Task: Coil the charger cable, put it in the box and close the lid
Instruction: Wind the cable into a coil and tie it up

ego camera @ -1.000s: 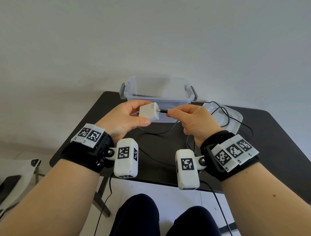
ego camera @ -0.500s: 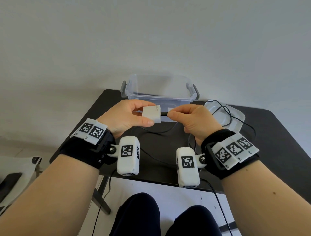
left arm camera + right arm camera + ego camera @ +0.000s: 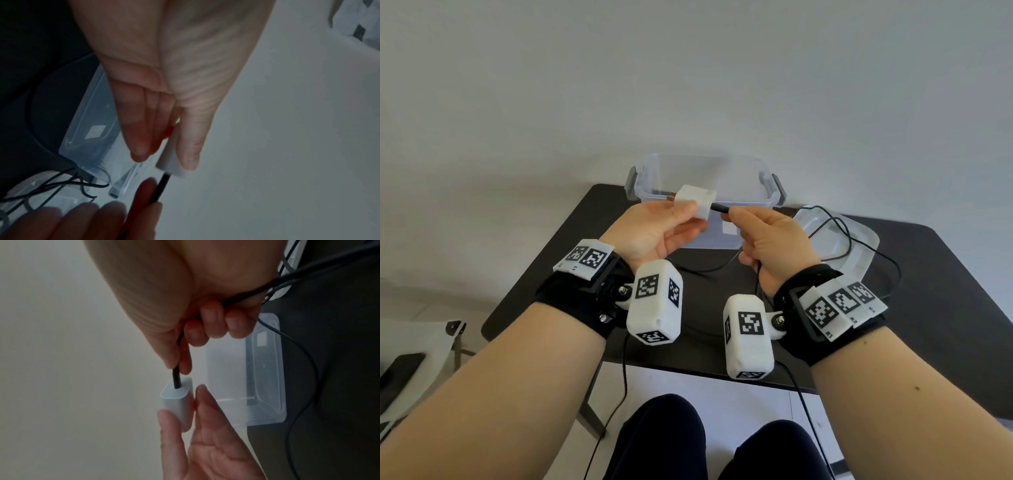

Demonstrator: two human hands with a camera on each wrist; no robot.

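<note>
Left hand (image 3: pixel 654 229) pinches white charger block (image 3: pixel 695 202) in its fingers; right hand (image 3: pixel 770 240) pinches black cable (image 3: pixel 719 208) at the block; box (image 3: pixel 705 181) open behind.

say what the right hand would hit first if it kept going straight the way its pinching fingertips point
Most likely the white charger block pinched by the left hand: the right hand holds the cable right at it.

White charger block (image 3: pixel 695 202), black cable (image 3: pixel 859 246), seemingly clear box (image 3: pixel 709 174), black table (image 3: pixel 928 274).

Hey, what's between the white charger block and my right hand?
A short bare stretch of black cable runs from the charger block to the right hand, clearest in the right wrist view.
</note>
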